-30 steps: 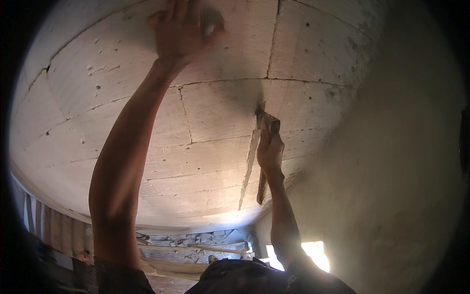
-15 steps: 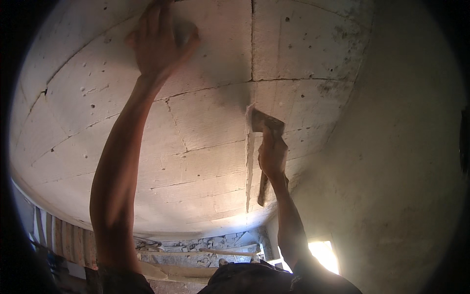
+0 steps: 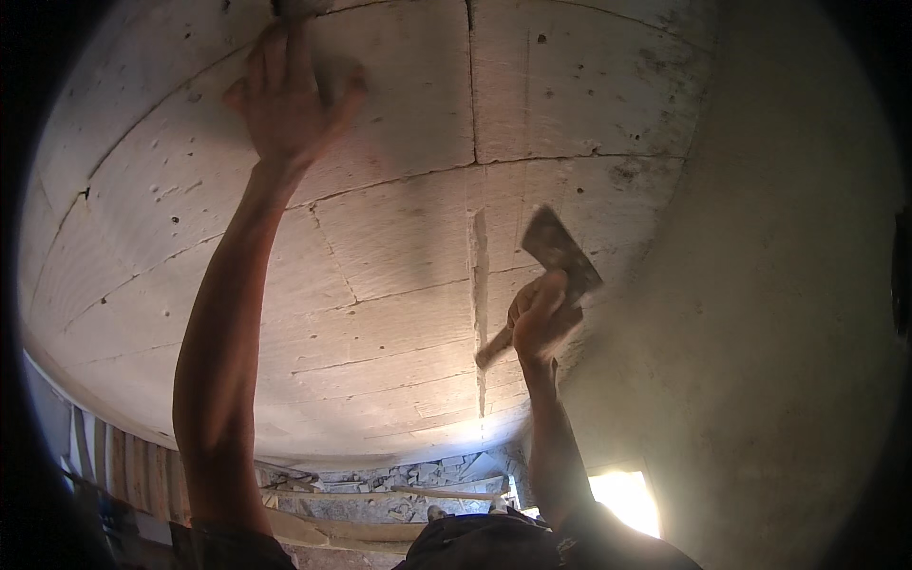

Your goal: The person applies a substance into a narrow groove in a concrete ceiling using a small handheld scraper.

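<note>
Swinging the hatchet-like tool (image 3: 562, 249) off to the right: half a second ago its head sits at the far end of the groove (image 3: 481, 285), now it's right of the groove and apart from it. Blade tilted, a bit blurred. Handle end has come left, now crossing in front of the groove in this view; earlier it's just right of it. Right hand (image 3: 543, 318) has its fingers wrapped tight round the handle near the head, wrist turned compared with before.

Left hand (image 3: 293, 109) matches the earlier frame: far left, set against the block wall (image 3: 399, 237), fingers spread apart, tips blurred; pressure can't be told. Groove looks about as long as before. Plain wall (image 3: 760, 332) unchanged on the right, bright opening (image 3: 627, 502) near right, rubble (image 3: 370, 508) near, between the forearms.
</note>
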